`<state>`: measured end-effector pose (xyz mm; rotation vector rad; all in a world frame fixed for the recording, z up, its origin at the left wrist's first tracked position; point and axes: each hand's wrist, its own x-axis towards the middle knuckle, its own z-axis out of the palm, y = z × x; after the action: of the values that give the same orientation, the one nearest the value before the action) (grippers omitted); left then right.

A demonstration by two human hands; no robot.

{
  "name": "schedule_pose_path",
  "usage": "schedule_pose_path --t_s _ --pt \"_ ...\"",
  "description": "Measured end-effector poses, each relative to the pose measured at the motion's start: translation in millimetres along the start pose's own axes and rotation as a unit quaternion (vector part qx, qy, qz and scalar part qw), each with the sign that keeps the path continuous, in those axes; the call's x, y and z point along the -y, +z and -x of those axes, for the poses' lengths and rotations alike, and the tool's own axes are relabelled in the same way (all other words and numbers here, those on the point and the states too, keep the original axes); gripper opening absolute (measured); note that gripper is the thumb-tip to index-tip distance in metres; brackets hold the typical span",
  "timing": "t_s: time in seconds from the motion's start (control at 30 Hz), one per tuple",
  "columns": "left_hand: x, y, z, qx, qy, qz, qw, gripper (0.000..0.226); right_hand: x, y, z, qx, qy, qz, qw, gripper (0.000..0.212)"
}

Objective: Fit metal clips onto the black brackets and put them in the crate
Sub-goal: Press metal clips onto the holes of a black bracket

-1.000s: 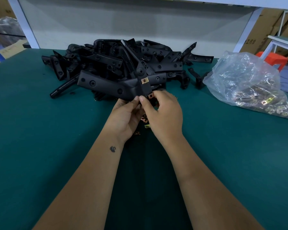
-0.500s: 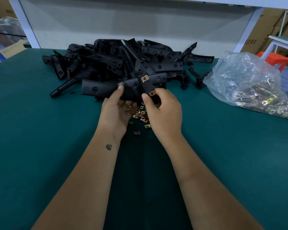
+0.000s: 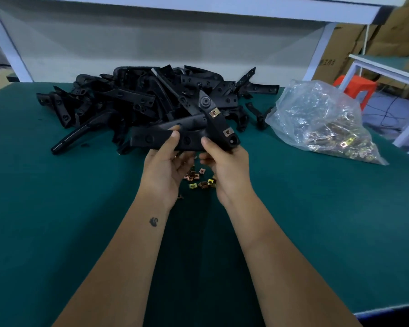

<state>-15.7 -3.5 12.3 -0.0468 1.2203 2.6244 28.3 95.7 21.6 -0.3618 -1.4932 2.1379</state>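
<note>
A: Bracket [image 3: 187,135] location?
B: Above loose clips [image 3: 195,178], both hands gripping: left hand [image 3: 168,166], right hand [image 3: 224,168]. Two clips fitted.
A: Surroundings?
B: Black pile [image 3: 132,100] behind, crinkly clear bag [image 3: 321,119] right, green worktop [image 3: 57,208].

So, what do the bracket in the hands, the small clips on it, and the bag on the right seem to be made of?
Bracket: likely moulded plastic or coated metal; matte black, evenly dull, so this stays open.
Clips: metal, seemingly with a copper or brass-coloured plating; they glint orange-gold.
Bag: thin clear plastic film; it is see-through, crinkled and shiny, with more clips visible inside.
</note>
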Motion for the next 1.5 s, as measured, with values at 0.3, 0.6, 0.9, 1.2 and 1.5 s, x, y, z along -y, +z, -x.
schedule_pose_path --t_s 0.3,0.6,0.9,1.2,1.5 --pt "51 85 61 -0.013 -0.017 -0.012 1.000 0.012 41 -44 28 -0.132 -0.003 -0.177 0.975 0.011" --pt "126 189 158 0.232 -0.045 -0.140 0.962 0.007 111 -192 96 -0.385 -0.159 -0.190 0.889 0.012" --pt "215 208 267 0.411 -0.291 -0.234 0.832 0.012 111 -340 218 -0.569 -0.153 -0.223 0.776 0.021" --pt "290 134 245 0.375 -0.348 -0.460 0.726 0.010 52 -388 278 -0.491 0.018 0.015 0.871 0.006" --pt "293 100 220 0.526 -0.265 -0.676 0.444 0.041 5 -386 268 -0.564 0.227 0.316 0.729 0.036"
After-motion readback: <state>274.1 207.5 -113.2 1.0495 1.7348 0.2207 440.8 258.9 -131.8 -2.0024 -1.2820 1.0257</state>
